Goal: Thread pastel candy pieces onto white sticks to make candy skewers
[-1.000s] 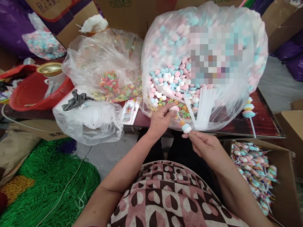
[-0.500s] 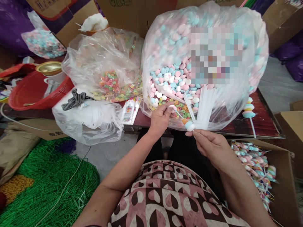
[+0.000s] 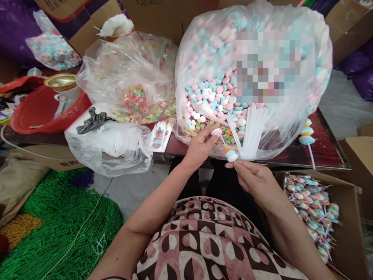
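Note:
Between the fingertips of my left hand (image 3: pixel 202 146) is a pink-and-white marshmallow (image 3: pixel 216 132), at the upper tip of a thin white stick. My right hand (image 3: pixel 253 175) pinches the lower end of that candy skewer (image 3: pixel 231 155), which carries a white and a blue marshmallow with an orange ring candy above them. The skewer tilts up and to the left. Just behind my hands lie ring candies (image 3: pixel 229 134) and a bundle of white sticks (image 3: pixel 254 132), at the mouth of a big clear bag (image 3: pixel 291 128) of pink, blue and white marshmallows (image 3: pixel 208 95).
A finished-looking marshmallow skewer (image 3: pixel 307 134) stands at the table's right edge, above a cardboard box (image 3: pixel 346 217) of wrapped skewers. Leftward are a bag of ring candies (image 3: pixel 135 99), a white plastic bag (image 3: pixel 116 147) and a red basket (image 3: pixel 29 116). Green cords (image 3: pixel 72 221) cover the floor.
My right hand has shifted slightly left with the skewer, which now stands a little steeper. The marshmallow in my left hand has moved slightly right, onto the stick's tip.

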`<state>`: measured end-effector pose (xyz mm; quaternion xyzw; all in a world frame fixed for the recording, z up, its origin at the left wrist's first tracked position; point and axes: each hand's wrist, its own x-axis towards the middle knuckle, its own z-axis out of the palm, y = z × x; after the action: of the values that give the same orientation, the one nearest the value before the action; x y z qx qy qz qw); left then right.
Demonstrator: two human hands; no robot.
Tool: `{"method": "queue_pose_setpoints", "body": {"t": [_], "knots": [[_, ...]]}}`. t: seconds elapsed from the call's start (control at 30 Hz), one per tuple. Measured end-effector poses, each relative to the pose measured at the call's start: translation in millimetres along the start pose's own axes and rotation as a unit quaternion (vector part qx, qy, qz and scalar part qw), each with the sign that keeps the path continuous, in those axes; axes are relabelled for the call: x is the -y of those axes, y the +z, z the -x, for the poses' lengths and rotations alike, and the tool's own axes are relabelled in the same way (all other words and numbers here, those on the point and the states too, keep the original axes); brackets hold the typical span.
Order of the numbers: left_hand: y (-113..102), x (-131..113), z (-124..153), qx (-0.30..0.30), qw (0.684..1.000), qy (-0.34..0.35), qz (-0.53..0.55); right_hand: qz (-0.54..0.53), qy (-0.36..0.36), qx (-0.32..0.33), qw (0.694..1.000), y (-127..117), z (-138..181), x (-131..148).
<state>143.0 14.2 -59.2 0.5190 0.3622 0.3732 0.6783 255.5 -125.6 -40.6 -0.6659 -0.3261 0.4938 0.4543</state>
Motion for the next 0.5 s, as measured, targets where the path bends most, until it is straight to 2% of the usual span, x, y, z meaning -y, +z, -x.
{"method": "queue_pose_setpoints", "body": {"t": [0.23, 0.5], "knots": [[-6, 13, -8, -0.028, 0.998, -0.038, 0.037, -0.007, 0.002, -0.008, 1.0, -8, 5, -3], [0, 15, -2, -0.01, 0.999, 0.023, -0.035, -0.002, 0.008, -0.014, 1.0, 1, 7, -1]]}}
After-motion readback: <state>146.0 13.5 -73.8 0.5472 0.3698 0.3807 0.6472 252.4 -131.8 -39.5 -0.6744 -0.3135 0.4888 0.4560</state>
